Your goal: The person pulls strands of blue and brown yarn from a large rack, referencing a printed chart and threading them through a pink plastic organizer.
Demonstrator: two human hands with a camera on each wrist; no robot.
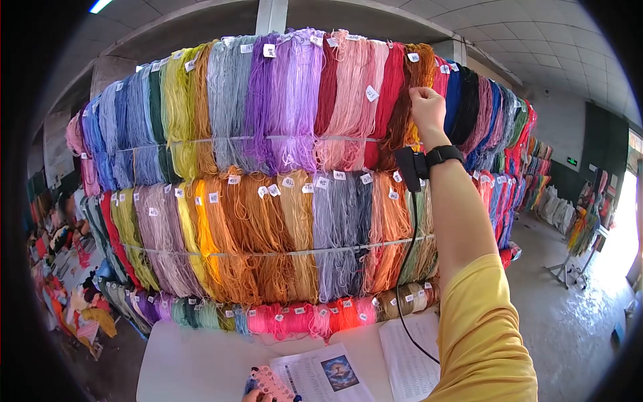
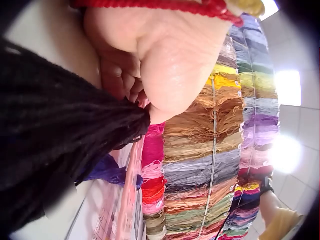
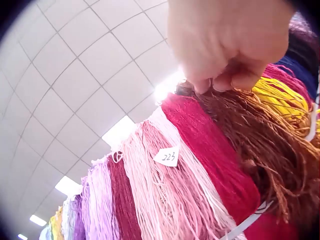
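Observation:
High on the rack, my right hand (image 1: 430,114) pinches strands of dark brown thread (image 1: 402,127). The right wrist view shows the fingertips of that hand (image 3: 232,45) at the top of the brown bundle (image 3: 250,130), beside crimson thread (image 3: 210,145). At the bottom of the head view, my left hand (image 1: 253,396) holds a pink card with holes (image 1: 271,383). In the left wrist view, the fingers of this hand (image 2: 170,65) are curled by the pink card (image 2: 131,190); black thread (image 2: 65,120) and purple thread (image 2: 107,170) hang there, and the exact grip is partly hidden.
Tagged thread bundles (image 1: 288,228) hang in tiers, held by pale straps. Below lie a printed sheet with a picture (image 1: 340,372) and another sheet (image 1: 410,355) on a white surface (image 1: 181,362). A black cable (image 1: 402,315) runs down from my right wrist. A stand (image 1: 569,268) is at the right.

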